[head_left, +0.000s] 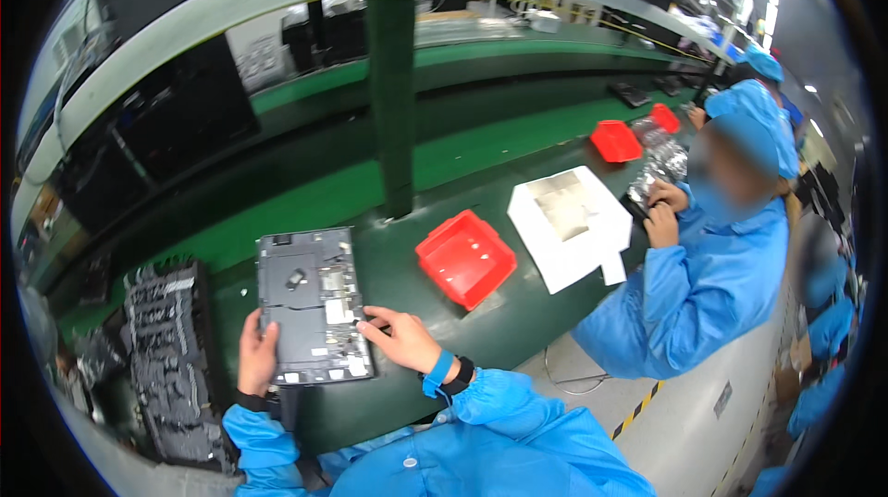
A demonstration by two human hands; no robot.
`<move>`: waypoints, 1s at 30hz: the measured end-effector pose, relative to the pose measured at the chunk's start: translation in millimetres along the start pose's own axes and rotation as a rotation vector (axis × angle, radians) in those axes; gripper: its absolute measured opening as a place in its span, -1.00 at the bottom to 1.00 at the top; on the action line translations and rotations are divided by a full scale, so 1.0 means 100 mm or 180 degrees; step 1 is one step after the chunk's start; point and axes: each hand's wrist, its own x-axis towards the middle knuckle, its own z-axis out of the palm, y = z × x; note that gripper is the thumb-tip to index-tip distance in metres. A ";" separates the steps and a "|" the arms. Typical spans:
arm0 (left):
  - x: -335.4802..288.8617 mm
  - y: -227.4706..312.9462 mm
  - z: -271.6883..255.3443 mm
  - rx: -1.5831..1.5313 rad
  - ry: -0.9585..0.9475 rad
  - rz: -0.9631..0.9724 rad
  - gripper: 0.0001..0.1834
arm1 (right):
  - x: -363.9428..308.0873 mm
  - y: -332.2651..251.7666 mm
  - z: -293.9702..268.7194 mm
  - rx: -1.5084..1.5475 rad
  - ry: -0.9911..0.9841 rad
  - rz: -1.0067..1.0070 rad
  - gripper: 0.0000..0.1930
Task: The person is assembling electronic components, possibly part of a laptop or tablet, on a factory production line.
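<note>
A dark grey open laptop base (310, 307) lies on the green bench in front of me, its inner parts showing along the right side and lower edge. A small dark piece (296, 279) rests on its upper half. My left hand (258, 354) grips the left edge, with the thumb against the side. At the opposite edge is my right hand (404, 337), its fingertips closed on the rim beside the silvery parts. The undersides of the fingers are hidden.
To my left stands a stack of black laptop parts (171, 349). A red bin (466, 259) and a white foam box (573, 224) are on the right. Beyond them a co-worker in a blue gown (703, 284) handles something dark. A green post (396, 108) rises behind the bench.
</note>
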 end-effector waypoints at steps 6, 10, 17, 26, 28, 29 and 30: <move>1.13 0.16 -0.47 0.0023 0.0353 0.0474 -0.61 | -0.36 0.10 -0.34 -0.0560 -0.0054 0.0291 -0.70; 1.97 0.09 -0.73 0.0149 0.0650 0.0347 -0.52 | -0.70 0.23 -0.21 -0.0679 0.0160 0.0063 -0.74; 2.98 -0.27 -0.80 0.0874 0.0679 0.0488 -0.49 | -0.80 0.12 -0.15 -0.1191 0.0105 0.0047 -0.74; 2.65 0.03 -0.46 0.0928 0.1241 0.1729 -0.71 | -0.39 -0.10 -0.12 0.0194 -0.0651 0.0745 -0.76; 1.97 0.32 0.04 -0.0603 0.0224 0.0870 -0.77 | -0.08 -0.22 -0.05 0.2017 -0.0971 0.0790 -0.79; 1.53 0.48 0.32 -0.1113 -0.0086 0.0507 -0.80 | 0.08 -0.39 0.03 0.2677 -0.0716 0.0905 -0.81; 1.20 0.51 0.48 -0.1353 -0.0341 0.0301 -0.78 | 0.22 -0.56 0.17 0.3340 -0.0485 0.1031 -0.82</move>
